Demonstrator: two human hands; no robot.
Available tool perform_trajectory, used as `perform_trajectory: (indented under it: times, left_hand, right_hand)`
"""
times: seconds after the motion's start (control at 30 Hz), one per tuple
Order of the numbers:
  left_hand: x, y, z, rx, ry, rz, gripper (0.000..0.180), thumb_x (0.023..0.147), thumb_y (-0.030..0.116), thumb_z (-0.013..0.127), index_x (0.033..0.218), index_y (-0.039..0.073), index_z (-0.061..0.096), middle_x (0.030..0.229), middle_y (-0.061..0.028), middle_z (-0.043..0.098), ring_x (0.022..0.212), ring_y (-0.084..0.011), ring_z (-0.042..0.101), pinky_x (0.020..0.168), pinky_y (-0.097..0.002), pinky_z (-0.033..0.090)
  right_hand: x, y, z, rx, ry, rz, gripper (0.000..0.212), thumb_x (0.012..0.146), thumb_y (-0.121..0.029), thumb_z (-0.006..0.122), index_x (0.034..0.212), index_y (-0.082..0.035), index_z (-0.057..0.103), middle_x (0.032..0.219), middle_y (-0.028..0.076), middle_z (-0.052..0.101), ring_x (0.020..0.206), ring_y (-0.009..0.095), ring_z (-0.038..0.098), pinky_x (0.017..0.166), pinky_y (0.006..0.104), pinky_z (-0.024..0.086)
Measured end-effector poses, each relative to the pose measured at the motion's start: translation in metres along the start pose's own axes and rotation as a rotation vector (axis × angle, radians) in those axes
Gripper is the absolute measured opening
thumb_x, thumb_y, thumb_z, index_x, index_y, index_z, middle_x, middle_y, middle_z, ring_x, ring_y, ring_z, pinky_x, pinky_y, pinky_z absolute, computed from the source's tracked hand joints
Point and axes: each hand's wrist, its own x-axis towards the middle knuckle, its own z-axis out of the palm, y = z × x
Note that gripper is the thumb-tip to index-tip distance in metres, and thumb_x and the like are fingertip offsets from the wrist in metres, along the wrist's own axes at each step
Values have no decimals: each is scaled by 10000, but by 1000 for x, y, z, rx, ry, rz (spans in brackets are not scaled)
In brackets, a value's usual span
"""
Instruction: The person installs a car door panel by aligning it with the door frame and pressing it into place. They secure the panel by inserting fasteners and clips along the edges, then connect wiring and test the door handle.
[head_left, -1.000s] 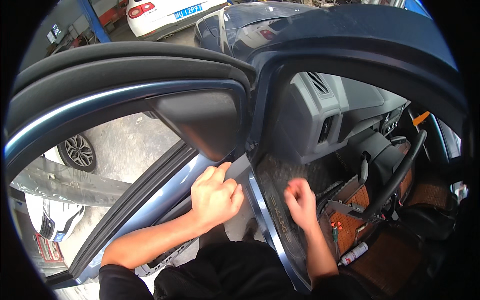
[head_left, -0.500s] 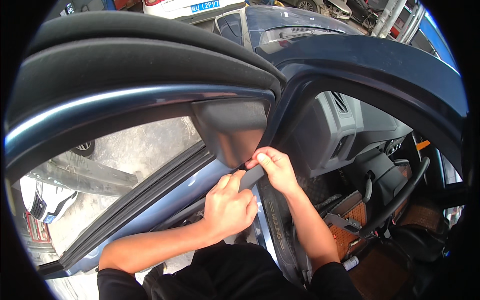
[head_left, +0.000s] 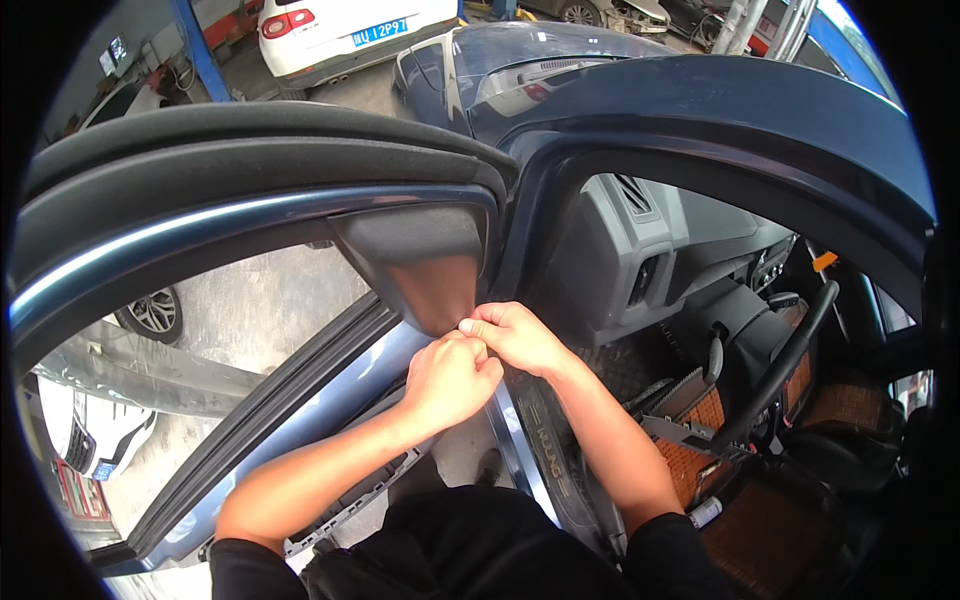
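Observation:
My left hand is closed in a fist below the black triangular mirror-corner cover on the open blue car door. The fist sits at the front upper end of a dark door trim panel, whose slotted edge shows beneath my left forearm. My right hand presses against it from the right, thumb and fingers pinched together at the cover's lower tip. Whatever lies between those fingertips is hidden. Behind both hands runs the door's blue painted metal.
To the right is the cabin, with a steering wheel, grey dashboard and woven seat cover. A sill plate lies beside my right forearm. White cars stand beyond the door, and a small can rests by the seat.
Both hands have shifted left in the view and come closer together. The grey strip seen between them is now covered. More of the panel's slotted edge shows under my left forearm.

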Motion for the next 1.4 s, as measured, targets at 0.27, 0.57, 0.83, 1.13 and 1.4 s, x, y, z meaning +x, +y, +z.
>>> perform_trajectory:
  times: [0.27,0.57,0.83,1.13,1.4]
  left_hand:
    - [-10,-4,18,51,213,113,182,750,168,640,674,4,620,839,-169,630,737,-335,633,668,-440,497]
    - [-12,-6,28,207,319,205,174,723,142,659,658,-12,611,875,-222,611,706,-350,614,625,-450,508]
    - [-18,-1,29,140,349,268,191,657,133,678,544,2,598,977,-263,628,688,-339,605,608,-417,505]
    - [-13,-6,26,129,334,243,163,652,109,676,551,-2,611,975,-231,623,693,-328,597,616,-400,501]
    - [-17,3,23,406,173,213,234,682,192,704,620,-12,608,985,-263,575,790,-351,575,740,-425,497]
  right_hand:
    - [17,13,-23,319,-66,229,156,888,-111,610,918,29,674,861,82,673,769,113,587,685,245,462]
    - [11,-43,-10,-126,-94,309,186,851,-167,657,854,12,711,653,35,605,642,94,517,573,258,418]
    - [13,-12,-10,75,-118,258,194,888,-143,626,905,33,705,882,92,685,836,144,608,780,287,478]
    - [31,-9,-24,25,-368,363,246,908,-177,617,1015,32,693,993,101,694,973,161,611,899,280,454]
    - [37,18,-21,27,-427,276,272,866,-220,645,944,33,707,846,116,686,790,136,583,712,296,461]
